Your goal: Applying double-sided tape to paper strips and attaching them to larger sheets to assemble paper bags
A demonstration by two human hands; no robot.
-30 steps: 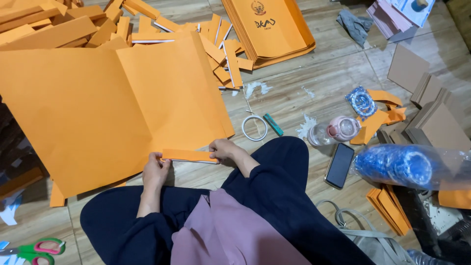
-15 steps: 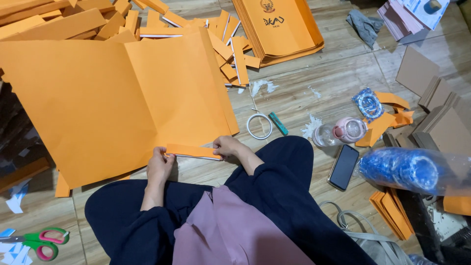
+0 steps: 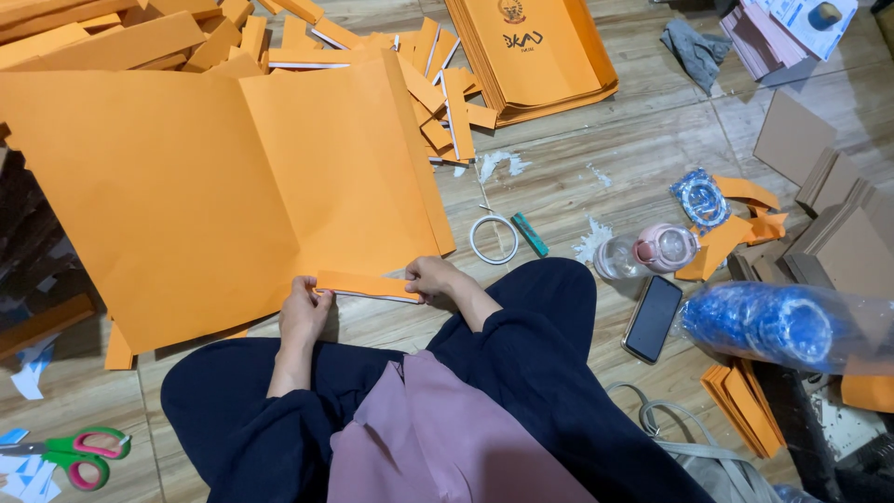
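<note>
A large orange paper sheet [image 3: 214,186] with a centre crease lies flat on the wooden floor in front of my crossed legs. Its near edge carries a narrow folded flap [image 3: 365,285]. My left hand [image 3: 304,311] pinches the flap's left end. My right hand [image 3: 433,277] presses down on its right end. Both hands rest on the paper at the floor, just beyond my knees.
Orange offcut strips [image 3: 438,93] pile up behind the sheet. A stack of printed orange envelopes [image 3: 535,47] lies further back. A tape ring [image 3: 493,239], teal cutter [image 3: 532,235], bottle [image 3: 647,251], phone [image 3: 653,318] and blue rolls [image 3: 773,326] sit right. Green scissors [image 3: 74,454] lie left.
The view has shifted a little downward and closer. Both hands stay on the folded flap, with the right hand sliding slightly along it.
</note>
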